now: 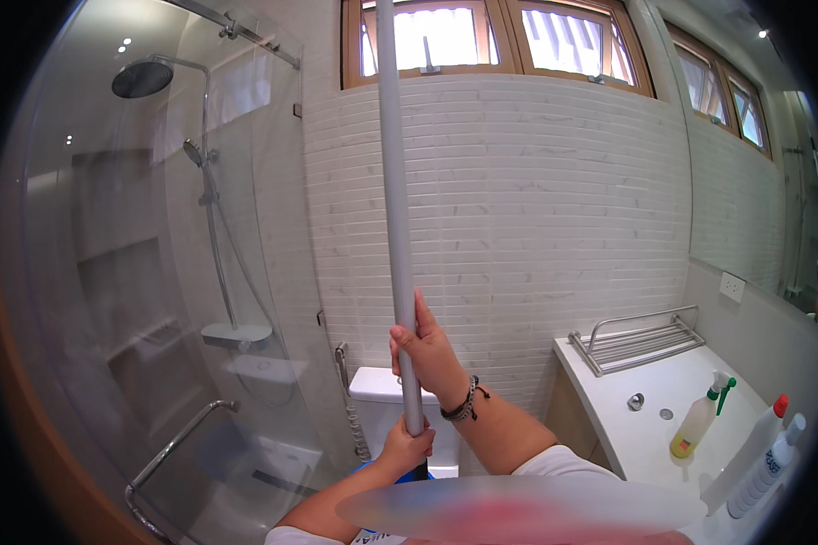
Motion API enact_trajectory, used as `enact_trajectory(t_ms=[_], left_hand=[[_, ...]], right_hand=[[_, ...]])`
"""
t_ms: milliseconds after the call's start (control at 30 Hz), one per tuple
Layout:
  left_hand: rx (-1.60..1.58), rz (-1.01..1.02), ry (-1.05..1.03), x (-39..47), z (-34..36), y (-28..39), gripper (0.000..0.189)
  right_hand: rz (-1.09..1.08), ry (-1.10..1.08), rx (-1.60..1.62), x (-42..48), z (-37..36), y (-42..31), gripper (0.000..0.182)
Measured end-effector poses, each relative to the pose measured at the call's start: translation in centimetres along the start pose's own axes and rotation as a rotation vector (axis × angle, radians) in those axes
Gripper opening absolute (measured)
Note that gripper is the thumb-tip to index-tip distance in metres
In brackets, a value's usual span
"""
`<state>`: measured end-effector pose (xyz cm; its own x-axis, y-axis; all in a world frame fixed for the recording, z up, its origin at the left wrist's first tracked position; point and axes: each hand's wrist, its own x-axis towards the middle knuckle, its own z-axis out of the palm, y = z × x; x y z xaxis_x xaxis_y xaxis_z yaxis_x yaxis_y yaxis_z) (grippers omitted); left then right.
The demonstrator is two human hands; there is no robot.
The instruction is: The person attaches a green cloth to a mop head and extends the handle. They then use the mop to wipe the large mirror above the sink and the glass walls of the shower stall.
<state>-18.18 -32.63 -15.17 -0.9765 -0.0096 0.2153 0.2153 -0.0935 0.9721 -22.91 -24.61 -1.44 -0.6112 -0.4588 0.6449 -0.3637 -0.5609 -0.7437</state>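
A long grey pole (397, 204) stands nearly upright before me, its top running out past the upper edge of the view. My right hand (426, 351) wraps it at mid-height, with a braided bracelet on that wrist. Lower down, my left hand (407, 446) grips the same pole near a black section (420, 470). Below the left hand a blue object (405, 479) shows only in part, and the pole's bottom end is hidden. Behind both hands is a white toilet tank (375, 385).
A glass shower enclosure (273, 238) with a grab bar (170, 443) is at left. On the white counter (644, 436) at right are a metal towel rack (637, 340), a spray bottle (695, 422) and two white bottles (746, 453) (767, 473). Wood-framed windows (511, 41) are above.
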Motion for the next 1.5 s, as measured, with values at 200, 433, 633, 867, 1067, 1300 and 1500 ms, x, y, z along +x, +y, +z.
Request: enact_trajectory(t_ms=[200, 433, 633, 867, 1067, 1300, 1500], left_hand=[[-0.010, -0.002, 0.063, -0.1, -1.5, -1.3, 0.018], [0.073, -0.049, 0.037, 0.9, -1.9, -2.5, 0.018], [0.107, -0.081, -0.017, 3.3, -1.3, -2.8, 0.019], [0.159, -0.084, -0.049, 5.2, -1.5, -2.6, 0.021], [0.144, -0.106, -0.166, 7.0, -2.3, 1.4, 0.021], [0.047, -0.066, -0.309, 8.0, -4.3, 3.4, 0.024], [-0.026, -0.002, -0.276, 9.2, -5.7, 9.0, 0.030]], right_hand=[[0.037, -0.050, 0.011, 0.6, 0.1, 2.3, 0.072], [-0.019, -0.048, -0.091, 1.1, -1.8, 4.8, 0.074], [-0.033, 0.004, -0.061, 2.0, -4.5, 5.2, 0.075], [-0.073, 0.096, -0.073, 2.9, -6.9, 5.3, 0.079], [-0.163, 0.114, -0.131, 5.5, -7.2, 2.4, 0.080], [-0.291, 0.132, -0.129, 7.3, -6.0, 1.5, 0.083], [-0.386, 0.088, -0.174, 12.6, -5.2, -0.4, 0.086]])
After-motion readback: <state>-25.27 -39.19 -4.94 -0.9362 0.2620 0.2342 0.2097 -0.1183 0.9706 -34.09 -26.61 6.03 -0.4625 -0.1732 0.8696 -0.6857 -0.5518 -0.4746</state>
